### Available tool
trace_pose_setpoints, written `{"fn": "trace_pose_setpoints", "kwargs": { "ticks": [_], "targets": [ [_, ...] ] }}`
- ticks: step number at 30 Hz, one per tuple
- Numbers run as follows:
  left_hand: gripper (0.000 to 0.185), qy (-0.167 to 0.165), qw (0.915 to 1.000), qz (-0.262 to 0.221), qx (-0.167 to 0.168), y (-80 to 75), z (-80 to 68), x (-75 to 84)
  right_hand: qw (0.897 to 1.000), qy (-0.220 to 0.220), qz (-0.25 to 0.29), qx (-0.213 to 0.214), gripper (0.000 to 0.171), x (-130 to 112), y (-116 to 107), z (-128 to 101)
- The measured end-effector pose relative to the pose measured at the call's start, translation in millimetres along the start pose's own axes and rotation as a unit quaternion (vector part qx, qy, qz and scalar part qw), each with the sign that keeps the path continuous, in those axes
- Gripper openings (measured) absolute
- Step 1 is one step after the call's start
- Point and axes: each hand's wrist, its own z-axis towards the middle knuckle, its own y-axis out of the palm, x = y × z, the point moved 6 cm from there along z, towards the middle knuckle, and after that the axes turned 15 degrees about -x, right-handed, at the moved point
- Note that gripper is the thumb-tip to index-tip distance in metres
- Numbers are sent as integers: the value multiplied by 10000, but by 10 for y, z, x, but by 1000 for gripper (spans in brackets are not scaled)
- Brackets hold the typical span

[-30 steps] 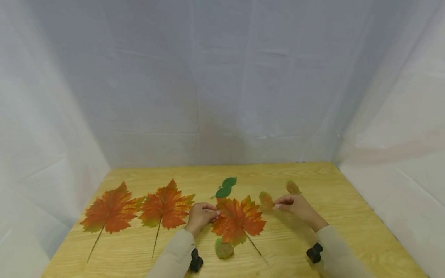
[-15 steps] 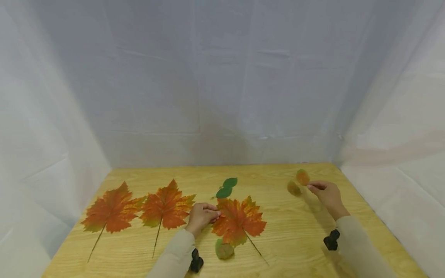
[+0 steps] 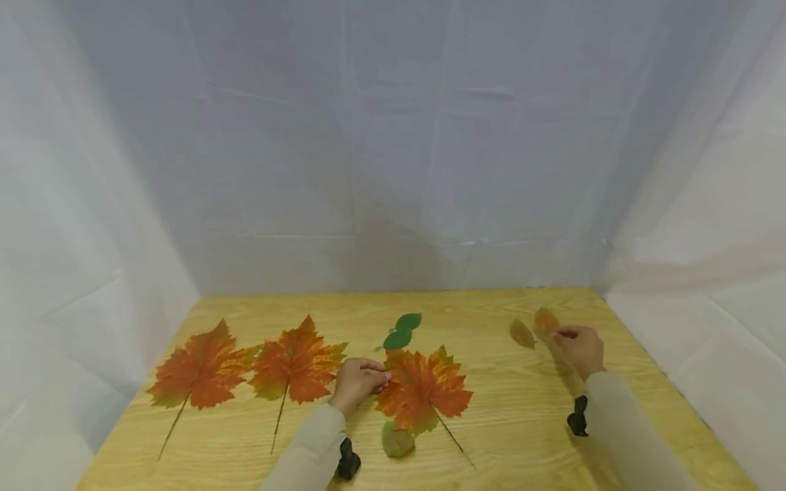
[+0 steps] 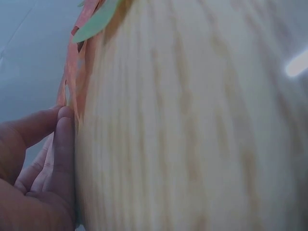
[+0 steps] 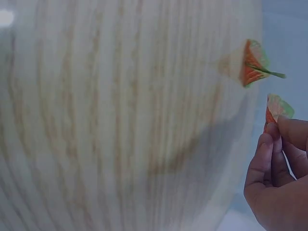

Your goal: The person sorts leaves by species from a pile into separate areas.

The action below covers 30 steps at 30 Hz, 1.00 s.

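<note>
Right hand [image 3: 580, 349] pinches small orange-green oval leaf [image 3: 544, 320] low over far right worktop [image 3: 491, 423], beside matching leaf [image 3: 521, 333]. Left hand [image 3: 356, 382], fingers curled, pins large orange maple leaf [image 3: 424, 390] flat.

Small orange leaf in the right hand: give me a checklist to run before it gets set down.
1. Right hand pinches the small orange leaf: ok, fingers are curled on its edge in the right wrist view.
2. Neighbouring small leaf lies apart from the held one: ok.
3. Bare wooden table shows around the right hand: ok.
4. Held leaf touching the table or lifted: cannot tell.
5. Left hand rests on the edge of the big maple leaf: ok.
6. Other two maple leaves lie flat, well away: ok.
</note>
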Motion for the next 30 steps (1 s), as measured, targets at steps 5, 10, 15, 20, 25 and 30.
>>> {"fn": "trace_pose_setpoints", "kwargs": {
  "ticks": [5,10,15,20,25,30],
  "targets": [
    [21,-7,10000,1,-9,4,2,0,9995,224,69,-193,33,120,77,38],
    [22,-20,10000,32,-26,12,0,-4,9991,320,65,-260,33,136,115,37],
    [22,-37,10000,-13,-51,13,-8,1,9986,415,45,-333,33,154,127,42],
    [22,-43,10000,-26,-40,3,9,-1,9985,453,-21,-310,31,156,132,48],
    [22,-55,10000,-62,-48,-5,20,-12,9980,530,-52,-330,30,156,117,53],
    [21,-64,9999,-69,-50,-8,16,-21,9978,552,-80,-364,32,158,109,49]
  ]
}}
